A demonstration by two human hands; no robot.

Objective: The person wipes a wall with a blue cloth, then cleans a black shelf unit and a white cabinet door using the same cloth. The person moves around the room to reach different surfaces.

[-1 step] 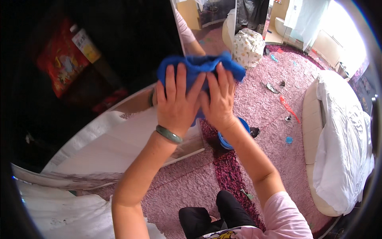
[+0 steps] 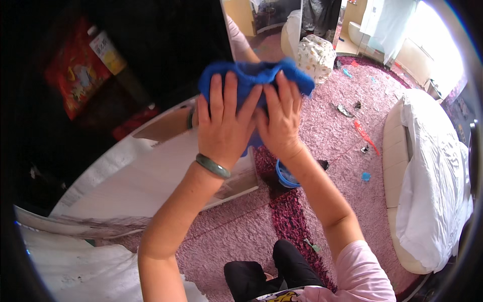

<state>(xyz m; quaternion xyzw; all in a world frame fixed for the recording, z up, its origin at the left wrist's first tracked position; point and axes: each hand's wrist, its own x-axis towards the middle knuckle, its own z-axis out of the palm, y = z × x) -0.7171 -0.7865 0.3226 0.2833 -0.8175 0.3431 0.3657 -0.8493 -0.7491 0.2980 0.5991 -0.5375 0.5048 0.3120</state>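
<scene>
Showing in dark upper left: 1 red package, 1 white-and-yellow bottle to its right. Upper centre: left hand, 1 green bangle at wrist, on 1 blue cloth; cloth's long axis runs left-right, bunched edge toward top of frame. Right hand on cloth's right half. 2 hands, fingers extended, laid flat on cloth, not clenched. Below, centre: 1 blue bucket, partly hidden, contents can't tell.

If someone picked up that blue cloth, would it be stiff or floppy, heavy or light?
Probably floppy: the blue cloth bunches into soft folds along its upper edge. It's likely light, being a small piece of fabric, though whether it's wet I cannot tell.
</scene>
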